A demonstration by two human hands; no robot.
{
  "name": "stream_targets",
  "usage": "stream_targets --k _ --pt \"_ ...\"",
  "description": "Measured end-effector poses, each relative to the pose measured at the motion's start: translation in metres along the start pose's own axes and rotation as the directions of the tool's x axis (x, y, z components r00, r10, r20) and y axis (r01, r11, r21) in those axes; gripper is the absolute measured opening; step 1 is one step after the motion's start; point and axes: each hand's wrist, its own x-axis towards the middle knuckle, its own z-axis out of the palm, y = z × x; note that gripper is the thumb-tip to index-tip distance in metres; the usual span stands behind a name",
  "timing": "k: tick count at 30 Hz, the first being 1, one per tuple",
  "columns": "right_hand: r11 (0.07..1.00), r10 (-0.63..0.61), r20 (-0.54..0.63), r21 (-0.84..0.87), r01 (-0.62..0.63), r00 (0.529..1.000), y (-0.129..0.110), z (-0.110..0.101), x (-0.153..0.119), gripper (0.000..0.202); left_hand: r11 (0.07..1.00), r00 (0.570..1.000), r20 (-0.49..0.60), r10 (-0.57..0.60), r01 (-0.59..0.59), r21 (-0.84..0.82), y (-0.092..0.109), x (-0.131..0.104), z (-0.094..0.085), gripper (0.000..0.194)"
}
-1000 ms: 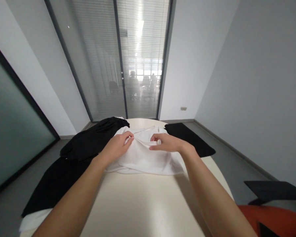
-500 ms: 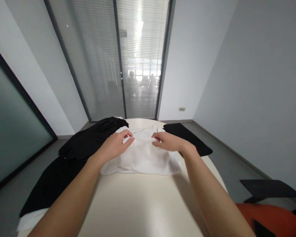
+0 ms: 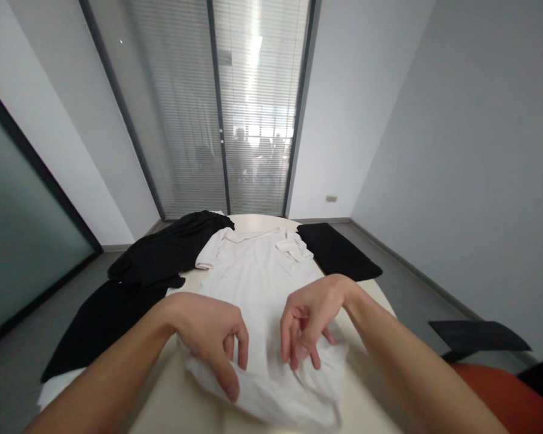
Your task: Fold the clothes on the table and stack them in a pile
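A white T-shirt (image 3: 257, 277) lies spread on the pale table (image 3: 384, 299), its sleeves at the far end and its wrinkled hem near me. Over the left part of the hem is my left hand (image 3: 212, 334), its thumb and fingers apart, with no cloth pinched between them. My right hand (image 3: 310, 319) hovers over the right part of the lower shirt, fingers bent downward and spread, holding nothing. The near edge of the cloth is slightly raised and blurred.
Black clothes (image 3: 163, 250) are heaped along the table's left side, with white cloth (image 3: 61, 386) under them at the near left. A folded black cloth (image 3: 337, 250) lies at the far right. An orange chair (image 3: 493, 395) stands at the right.
Both hands have moved toward me and let go of the cloth. The white shirt, bunched up before, now lies unfolded along the table.
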Motion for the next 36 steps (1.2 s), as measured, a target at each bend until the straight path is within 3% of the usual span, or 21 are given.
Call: stream_targets --k 2,4,6,8,9,11,13,14,15,16,17,19,21,23,26,28,30,32,34,36 --pt "0.999 -0.03 -0.125 -0.017 0.028 0.992 0.008 -0.004 0.001 0.037 0.995 0.992 0.098 0.078 -0.07 -0.075 -0.004 0.001 0.004 0.038" --pt "0.992 -0.117 -0.351 -0.094 0.089 0.929 0.023 -0.017 0.005 0.031 0.983 0.972 0.181 0.15 -0.126 -0.135 -0.008 0.006 0.012 0.033" --pt "0.981 -0.157 -0.601 -0.189 0.051 0.783 0.043 -0.035 0.012 0.029 0.977 0.944 0.269 0.19 -0.153 -0.151 -0.01 0.017 0.027 0.036" --pt "0.962 -0.121 -0.802 -0.24 -0.13 0.585 0.062 -0.051 0.02 0.031 0.979 0.911 0.361 0.2 -0.174 -0.103 -0.009 0.028 0.045 0.049" --pt "0.94 -0.119 -0.842 -0.266 -0.214 0.526 0.07 -0.058 0.024 0.032 0.979 0.902 0.383 0.199 -0.197 -0.044 -0.008 0.032 0.051 0.054" --pt "0.909 -0.089 -0.857 -0.278 -0.31 0.507 0.082 -0.068 0.031 0.031 0.979 0.904 0.383 0.192 -0.204 -0.009 -0.006 0.035 0.056 0.053" --pt "0.886 -0.049 -0.879 -0.258 -0.385 0.475 0.088 -0.076 0.037 0.026 0.98 0.947 0.258 0.191 -0.171 -0.097 -0.005 0.036 0.047 0.047" --pt "0.875 -0.032 -0.902 -0.234 -0.424 0.431 0.089 -0.079 0.04 0.026 0.982 0.981 0.092 0.173 -0.165 -0.095 -0.007 0.038 0.039 0.044" --pt "0.863 -0.021 -0.929 -0.204 -0.463 0.37 0.09 -0.081 0.043 0.028 0.986 0.982 -0.115 0.153 -0.16 -0.053 -0.011 0.041 0.029 0.045" --pt "0.848 -0.014 -0.954 -0.171 -0.502 0.301 0.09 -0.084 0.045 0.032 0.992 0.938 -0.324 0.122 -0.13 -0.002 -0.017 0.046 0.018 0.045" --pt "0.833 -0.013 -0.971 -0.142 -0.535 0.237 0.09 -0.087 0.049 0.037 0.997 0.861 -0.503 0.076 -0.06 0.049 -0.025 0.054 0.009 0.044" --pt "0.806 -0.023 -0.989 -0.105 -0.582 0.147 0.09 -0.092 0.056 0.043 0.983 0.71 -0.704 -0.022 0.143 0.114 -0.048 0.073 -0.007 0.047" --pt "0.789 -0.032 -0.995 -0.084 -0.609 0.097 0.091 -0.096 0.063 0.04 0.93 0.555 -0.826 -0.102 0.348 0.12 -0.075 0.093 -0.014 0.047" --pt "0.789 -0.026 -0.997 -0.067 -0.611 0.076 0.093 -0.1 0.069 0.035 0.861 0.405 -0.902 -0.149 0.502 0.084 -0.102 0.108 -0.015 0.044" --pt "0.809 0.006 -1.0 0.009 -0.588 -0.007 0.097 -0.106 0.072 0.038 0.812 0.215 -0.95 -0.226 0.58 -0.062 -0.135 0.115 -0.011 0.046" --pt "0.84 0.032 -0.993 0.088 -0.535 -0.113 0.1 -0.11 0.07 0.042 0.815 0.16 -0.954 -0.255 0.566 -0.123 -0.151 0.114 -0.01 0.049" --pt "0.873 0.024 -0.974 0.13 -0.469 -0.225 0.103 -0.115 0.065 0.045 0.822 0.137 -0.951 -0.276 0.547 -0.16 -0.162 0.113 -0.01 0.05" --pt "0.89 -0.031 -0.958 0.103 -0.445 -0.285 0.105 -0.119 0.06 0.045 0.823 0.12 -0.952 -0.28 0.541 -0.174 -0.166 0.113 -0.011 0.048" --pt "0.879 -0.099 -0.954 0.05 -0.474 -0.284 0.106 -0.123 0.056 0.044 0.828 0.104 -0.962 -0.252 0.538 -0.159 -0.167 0.114 -0.012 0.046" --pt "0.857 -0.115 -0.971 0.009 -0.515 -0.209 0.106 -0.127 0.054 0.047 0.836 0.087 -0.975 -0.204 0.534 -0.127 -0.166 0.116 -0.011 0.043"
